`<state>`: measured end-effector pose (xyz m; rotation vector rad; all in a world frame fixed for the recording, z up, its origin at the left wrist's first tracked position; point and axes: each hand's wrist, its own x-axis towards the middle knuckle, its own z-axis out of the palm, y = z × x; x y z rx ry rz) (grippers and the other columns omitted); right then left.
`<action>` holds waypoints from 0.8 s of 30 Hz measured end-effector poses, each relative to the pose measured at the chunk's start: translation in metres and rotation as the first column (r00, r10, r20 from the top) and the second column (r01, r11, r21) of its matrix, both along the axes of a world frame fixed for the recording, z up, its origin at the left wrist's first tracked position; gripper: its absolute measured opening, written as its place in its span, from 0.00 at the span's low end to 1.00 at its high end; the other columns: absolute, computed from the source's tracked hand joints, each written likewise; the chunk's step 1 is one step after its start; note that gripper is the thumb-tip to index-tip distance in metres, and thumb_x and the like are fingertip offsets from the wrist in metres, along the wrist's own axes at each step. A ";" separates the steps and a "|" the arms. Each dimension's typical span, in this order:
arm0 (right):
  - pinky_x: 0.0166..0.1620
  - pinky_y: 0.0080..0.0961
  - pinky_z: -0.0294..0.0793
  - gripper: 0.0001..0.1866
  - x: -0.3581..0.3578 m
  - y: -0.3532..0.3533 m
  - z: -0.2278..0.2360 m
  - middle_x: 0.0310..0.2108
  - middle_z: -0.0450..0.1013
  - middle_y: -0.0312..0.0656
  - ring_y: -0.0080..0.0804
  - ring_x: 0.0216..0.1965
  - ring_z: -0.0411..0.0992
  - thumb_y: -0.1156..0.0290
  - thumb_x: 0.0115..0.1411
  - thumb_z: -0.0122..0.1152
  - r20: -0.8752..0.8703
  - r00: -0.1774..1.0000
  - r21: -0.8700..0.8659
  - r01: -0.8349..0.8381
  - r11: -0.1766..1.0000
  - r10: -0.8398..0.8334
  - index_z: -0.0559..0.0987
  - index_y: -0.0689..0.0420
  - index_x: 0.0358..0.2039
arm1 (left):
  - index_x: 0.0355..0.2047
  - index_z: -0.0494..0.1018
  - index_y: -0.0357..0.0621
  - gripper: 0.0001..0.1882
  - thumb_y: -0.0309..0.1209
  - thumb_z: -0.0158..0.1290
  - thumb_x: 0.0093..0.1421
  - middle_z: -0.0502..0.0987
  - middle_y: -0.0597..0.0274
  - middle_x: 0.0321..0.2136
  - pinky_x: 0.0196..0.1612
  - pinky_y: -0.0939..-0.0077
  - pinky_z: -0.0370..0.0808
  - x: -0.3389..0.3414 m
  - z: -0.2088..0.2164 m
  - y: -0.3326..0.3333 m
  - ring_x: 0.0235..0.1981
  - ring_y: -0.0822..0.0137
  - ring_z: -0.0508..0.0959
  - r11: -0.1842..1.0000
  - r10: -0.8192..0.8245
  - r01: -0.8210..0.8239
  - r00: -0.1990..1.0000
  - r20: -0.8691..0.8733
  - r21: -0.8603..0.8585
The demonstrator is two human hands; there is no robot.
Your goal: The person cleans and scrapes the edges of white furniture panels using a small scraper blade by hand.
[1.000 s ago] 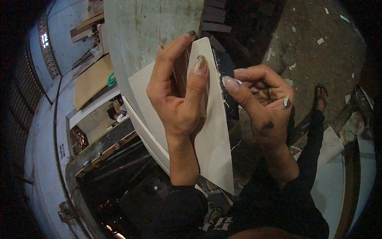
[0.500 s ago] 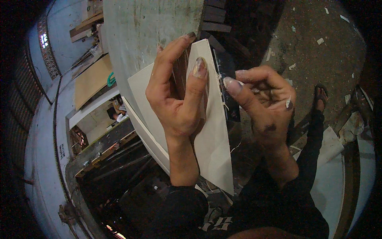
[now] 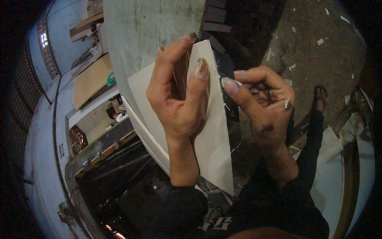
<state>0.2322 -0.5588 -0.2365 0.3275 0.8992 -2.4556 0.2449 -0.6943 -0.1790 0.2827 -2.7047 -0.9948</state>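
A thin white panel (image 3: 218, 147) stands at a tilt in front of me, with a rough, frayed right edge where small white shreds hang. My left hand (image 3: 175, 99) is closed round it, thumb flat on the near face and fingers behind. A dark brown, streaked surface (image 3: 181, 73) shows between that thumb and the fingers. Just right of the frayed edge, my right hand (image 3: 266, 99) is pinched, thumb against the bent forefinger. Whatever lies in the pinch is too small to make out. Pale smears cover both thumbs, and a white flake clings to the right hand.
A pale, stained tabletop (image 3: 155, 24) extends away beyond the panel. Another white sheet (image 3: 143, 87) lies behind my left wrist. Stacked dark strips (image 3: 217, 16) are at the far side. Scraps litter the floor (image 3: 306, 51) at right, near a sandalled foot (image 3: 320, 97).
My right thumb and fingertips have shifted very slightly left, closer to the panel's frayed edge. My left hand keeps its hold with hardly any movement.
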 end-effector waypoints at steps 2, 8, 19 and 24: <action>0.34 0.14 0.72 0.09 0.000 -0.001 0.001 0.26 0.76 0.39 0.17 0.28 0.73 0.78 0.53 0.67 -0.008 1.000 0.028 0.000 1.000 0.000 0.77 0.66 0.33 | 0.47 0.71 0.30 0.21 0.29 0.56 0.53 0.75 0.50 0.46 0.65 0.59 0.48 0.000 0.000 0.000 0.50 0.61 0.74 1.000 0.006 -0.006 1.000 0.004 0.003; 0.33 0.14 0.72 0.08 0.000 -0.001 -0.001 0.26 0.76 0.40 0.18 0.28 0.73 0.78 0.53 0.67 -0.047 0.999 0.071 0.022 0.997 -0.019 0.78 0.66 0.33 | 0.47 0.72 0.31 0.21 0.29 0.57 0.53 0.75 0.50 0.45 0.64 0.59 0.49 -0.001 0.000 0.003 0.50 0.61 0.74 1.000 0.025 -0.025 0.999 0.020 -0.001; 0.32 0.10 0.70 0.08 -0.003 -0.002 0.000 0.27 0.76 0.38 0.15 0.28 0.72 0.82 0.51 0.66 -0.095 0.995 0.102 0.047 0.994 -0.037 0.77 0.66 0.32 | 0.46 0.72 0.31 0.21 0.30 0.57 0.53 0.75 0.50 0.44 0.64 0.58 0.50 -0.001 -0.002 0.003 0.49 0.60 0.74 0.999 0.025 -0.025 1.000 0.002 -0.019; 0.33 0.14 0.72 0.08 -0.003 -0.006 0.001 0.28 0.77 0.40 0.18 0.30 0.73 0.78 0.52 0.67 -0.094 0.993 0.105 0.077 0.991 -0.067 0.79 0.65 0.32 | 0.46 0.72 0.31 0.21 0.29 0.56 0.54 0.75 0.50 0.45 0.64 0.58 0.49 -0.002 0.002 0.003 0.49 0.61 0.74 0.999 0.040 -0.040 0.999 0.011 -0.035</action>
